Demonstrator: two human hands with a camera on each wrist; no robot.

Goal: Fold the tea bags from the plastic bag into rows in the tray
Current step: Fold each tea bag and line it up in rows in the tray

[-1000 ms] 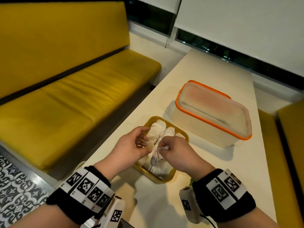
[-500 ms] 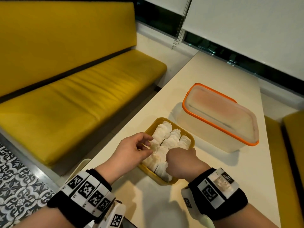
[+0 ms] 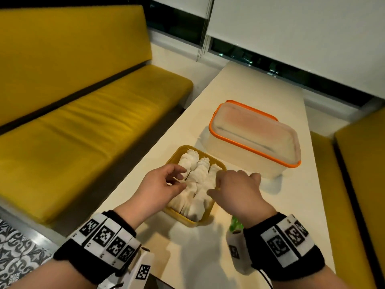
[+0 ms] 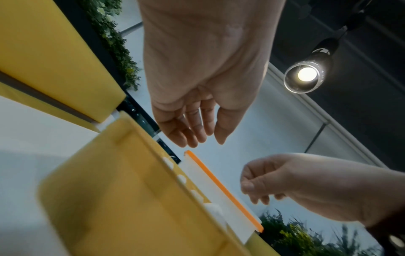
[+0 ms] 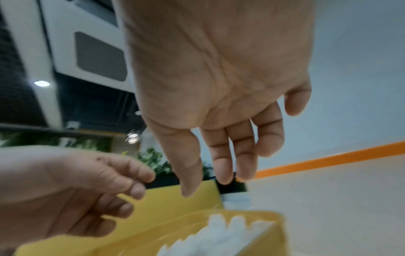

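The yellow tray sits on the pale tabletop, packed with white tea bags lying in rows that run from its near edge to its far edge. Both hands hang over the tray and neither grasps anything. The left hand is above the tray's left side, its fingers loosely extended with a gap between thumb and fingertips — in the left wrist view the palm is bare and the fingers point down toward the tray rim. The right hand is above the tray's right edge, released, fingers relaxed and slightly spread; the right wrist view shows its palm bare too, with the bags just below the fingertips. Whether any fingertip brushes a bag is hard to say, as the views are motion-blurred. Just beyond the tray stands a translucent lidded container with an orange rim. A small green object peeks out on the tabletop near the right wrist — too hidden to identify. A yellow bench runs along the left of the tabletop.
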